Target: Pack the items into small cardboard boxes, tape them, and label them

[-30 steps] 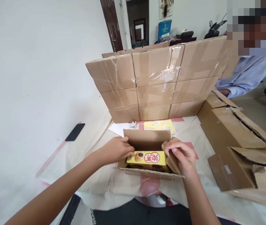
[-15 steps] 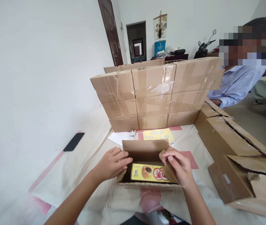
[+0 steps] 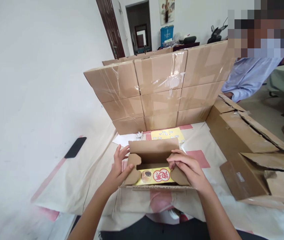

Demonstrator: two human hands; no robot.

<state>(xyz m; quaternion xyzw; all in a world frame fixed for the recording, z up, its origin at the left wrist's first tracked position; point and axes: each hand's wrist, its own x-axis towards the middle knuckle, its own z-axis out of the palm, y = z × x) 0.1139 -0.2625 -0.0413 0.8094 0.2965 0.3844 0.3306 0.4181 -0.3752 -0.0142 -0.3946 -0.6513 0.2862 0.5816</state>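
Note:
An open cardboard box [image 3: 154,146] stands before me with a yellow printed packet [image 3: 154,176] lying inside. My left hand [image 3: 119,166] is at the box's left end, fingers spread and thumb on the left side flap [image 3: 132,170], which leans inward. At the right end, my right hand [image 3: 185,166] has its fingers curled over the right side flap [image 3: 178,176], with the fingertips partly hidden. The long back flap stands up, and both side flaps partly cover the packet's ends.
Taped cardboard boxes [image 3: 160,75] form a wall behind. A yellow sheet [image 3: 168,134] and a white paper [image 3: 123,138] lie before it. More cartons [image 3: 247,133] stand right, a black phone [image 3: 75,147] left. A person in a light blue shirt [image 3: 253,78] sits at back right.
The view has tilted down. My left hand has opened outward, and the left flap now shows folded inward. The right flap also leans further in under my right hand.

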